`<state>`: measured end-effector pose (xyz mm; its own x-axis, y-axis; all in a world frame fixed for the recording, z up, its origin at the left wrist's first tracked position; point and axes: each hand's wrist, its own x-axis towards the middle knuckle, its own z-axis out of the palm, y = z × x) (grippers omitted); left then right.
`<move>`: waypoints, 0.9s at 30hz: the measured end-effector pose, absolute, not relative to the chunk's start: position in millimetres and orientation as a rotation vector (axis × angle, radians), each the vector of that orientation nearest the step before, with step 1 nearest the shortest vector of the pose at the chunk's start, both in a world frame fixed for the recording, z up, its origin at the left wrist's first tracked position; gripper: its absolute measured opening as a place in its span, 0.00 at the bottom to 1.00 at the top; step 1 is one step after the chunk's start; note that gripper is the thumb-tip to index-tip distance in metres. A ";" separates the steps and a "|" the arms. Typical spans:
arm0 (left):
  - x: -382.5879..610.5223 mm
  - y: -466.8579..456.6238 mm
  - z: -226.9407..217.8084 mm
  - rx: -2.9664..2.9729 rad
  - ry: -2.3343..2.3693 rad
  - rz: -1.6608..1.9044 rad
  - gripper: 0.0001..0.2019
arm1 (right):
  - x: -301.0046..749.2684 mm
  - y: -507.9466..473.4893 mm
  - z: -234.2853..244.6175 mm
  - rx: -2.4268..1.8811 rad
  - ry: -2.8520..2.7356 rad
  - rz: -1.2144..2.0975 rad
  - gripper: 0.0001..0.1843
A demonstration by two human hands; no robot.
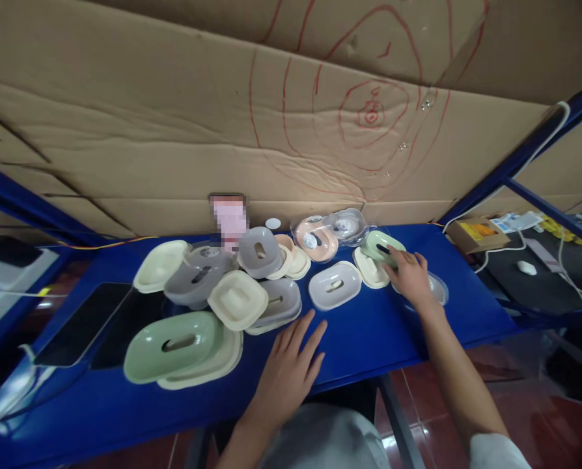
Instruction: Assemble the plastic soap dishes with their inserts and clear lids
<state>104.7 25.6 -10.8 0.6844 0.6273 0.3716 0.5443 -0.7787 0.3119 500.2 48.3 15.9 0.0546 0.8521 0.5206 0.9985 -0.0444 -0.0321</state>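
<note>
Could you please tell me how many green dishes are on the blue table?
2: a large green dish at the front left, and a small green dish at the back right, touched by the right hand. Others may be hidden underneath.

A blue bench is carrying a loose crowd of oval plastic dishes. At its front left a large green dish is sitting on a cream tray. Just behind them, grey dishes and a cream lid are lying heaped together and overlapping. A white dish is lying alone near the middle. Toward the back a peach dish and a clear dish are touching. To their right a small green dish is resting partly on a cream piece. A dark flat slab is lying at the left end.
</note>
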 end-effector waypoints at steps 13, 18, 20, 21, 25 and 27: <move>108.8 11.9 -3.5 2.823 0.838 0.744 0.20 | 412.0 -44.1 7.5 -1.570 -1.950 -0.229 0.26; 48.7 -19.4 -13.7 2.800 0.992 0.818 0.21 | 402.0 -54.3 1.7 -1.566 -2.022 -0.202 0.30; 46.0 -18.1 -13.6 2.764 1.058 0.861 0.18 | 406.4 -32.1 7.6 -1.535 -2.078 -0.213 0.28; 48.3 -16.1 -12.4 2.753 1.072 0.884 0.17 | 409.0 -18.2 11.3 -1.514 -2.109 -0.228 0.27; 65.2 -9.5 -5.7 2.724 1.099 0.992 0.14 | 413.6 21.7 22.0 -1.485 -2.121 -0.289 0.22; 70.8 -10.2 -4.6 2.668 1.142 1.069 0.13 | 408.9 19.3 21.7 -1.500 -2.139 -0.237 0.21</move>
